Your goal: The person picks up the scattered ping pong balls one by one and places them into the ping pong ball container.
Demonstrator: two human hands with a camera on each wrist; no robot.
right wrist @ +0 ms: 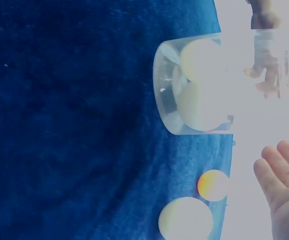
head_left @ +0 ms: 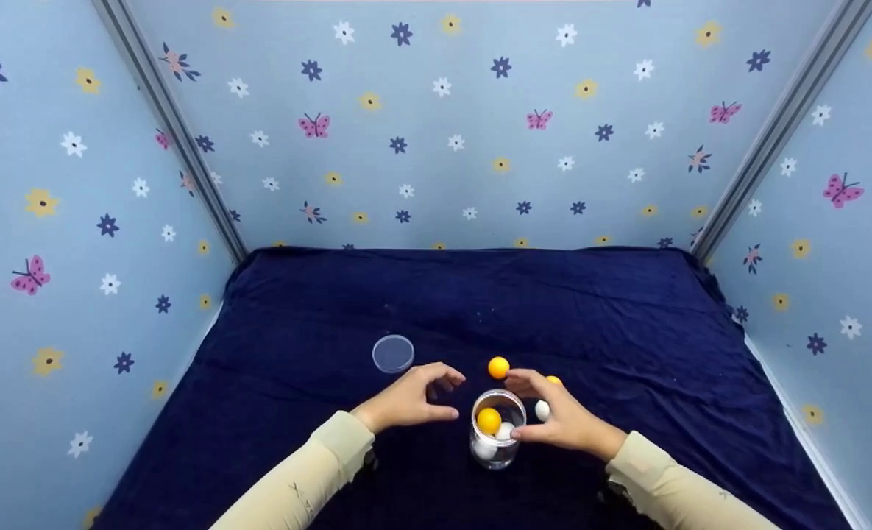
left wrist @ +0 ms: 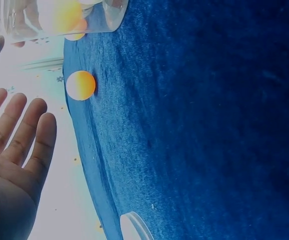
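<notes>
A clear jar [head_left: 499, 461] stands upright on the dark blue cloth, holding an orange ball [head_left: 488, 421] and white balls [head_left: 505, 430]. My left hand [head_left: 409, 397] hovers left of the jar, thumb and fingers spread apart, holding nothing. On the jar's other side is my right hand [head_left: 559, 414], its thumb by the rim and its fingers loosely bent; whether the thumb touches cannot be told. In the right wrist view its fingers [right wrist: 270, 181] stand apart from the jar. A loose orange ball [head_left: 498, 367] lies behind the jar. Near the right hand are a white ball [head_left: 542, 409] and another orange ball [head_left: 554, 380], both partly hidden.
A round clear lid [head_left: 393, 354] lies flat on the cloth [head_left: 296, 309], beyond the left hand. Flower-patterned walls [head_left: 472, 177] enclose the cloth-covered surface at the back and both sides.
</notes>
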